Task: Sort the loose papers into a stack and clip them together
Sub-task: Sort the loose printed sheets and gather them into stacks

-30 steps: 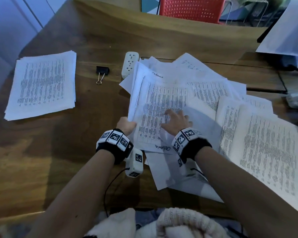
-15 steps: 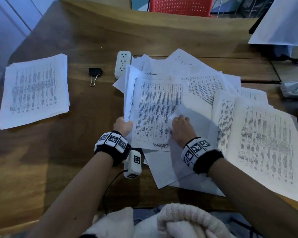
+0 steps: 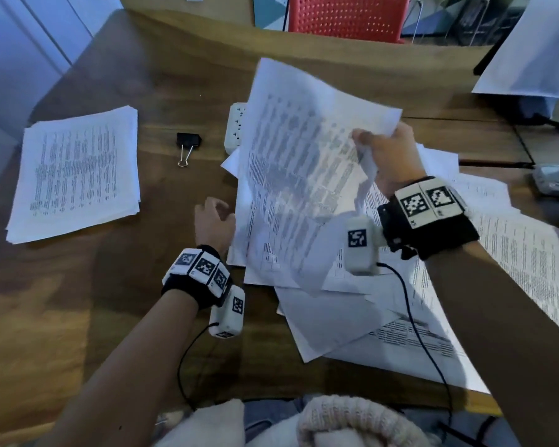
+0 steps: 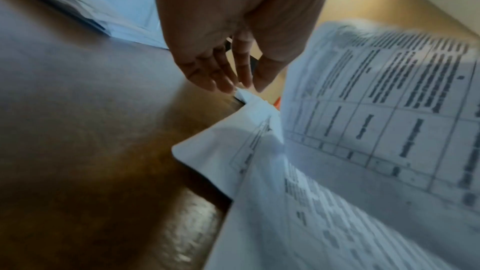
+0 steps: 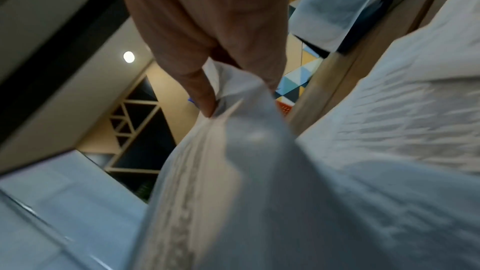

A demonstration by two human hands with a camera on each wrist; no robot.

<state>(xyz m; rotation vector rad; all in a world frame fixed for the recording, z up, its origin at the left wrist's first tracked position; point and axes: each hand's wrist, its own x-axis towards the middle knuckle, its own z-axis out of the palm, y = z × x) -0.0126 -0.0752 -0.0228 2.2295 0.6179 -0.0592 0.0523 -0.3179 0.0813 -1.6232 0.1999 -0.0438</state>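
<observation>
Right hand: the right hand (image 3: 389,158) pinches a lifted sheaf of printed sheets (image 3: 304,175) at its far right corner, raised off the table (image 3: 94,301).
Left hand: the left hand (image 3: 214,222) holds nothing – fingers relaxed, beside the sheaf's near left edge.
Hidden: the power strip (image 3: 234,129) is partly covered by the sheaf.
Legibility: print blurred – no writing readable.
Loose papers: the scattered pile (image 3: 465,285) lies right.
Stack: the neat stack (image 3: 75,172) sits far left.
Clip: the binder clip (image 3: 188,145) lies between stack and strip.

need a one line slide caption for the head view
Right hand lifts printed sheets off the loose pile; neat stack and binder clip wait at left.
</observation>
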